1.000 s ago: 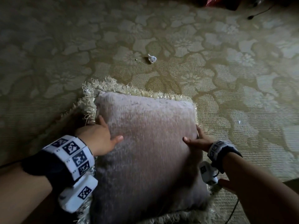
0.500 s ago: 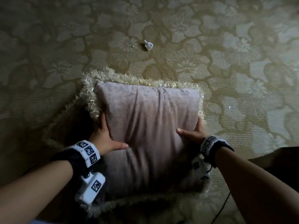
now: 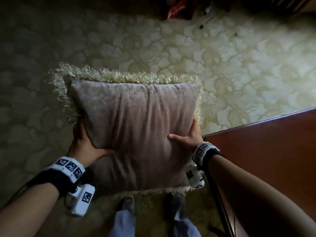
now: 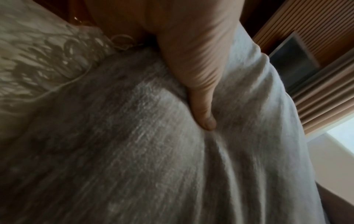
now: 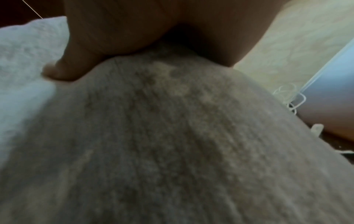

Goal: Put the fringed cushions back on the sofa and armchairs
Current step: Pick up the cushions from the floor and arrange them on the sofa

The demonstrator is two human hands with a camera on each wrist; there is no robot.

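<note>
Above the patterned carpet [image 3: 222,53], my left hand [image 3: 85,144] and right hand [image 3: 188,137] clasp the fringed cushion [image 3: 136,127], thumbs dug into its face.

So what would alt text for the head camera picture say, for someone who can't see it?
Two hands, left and right, grip a fringed cushion by its sides, held above a floral carpet. A brown wooden table edge shows at right, and the person's feet below.
</note>
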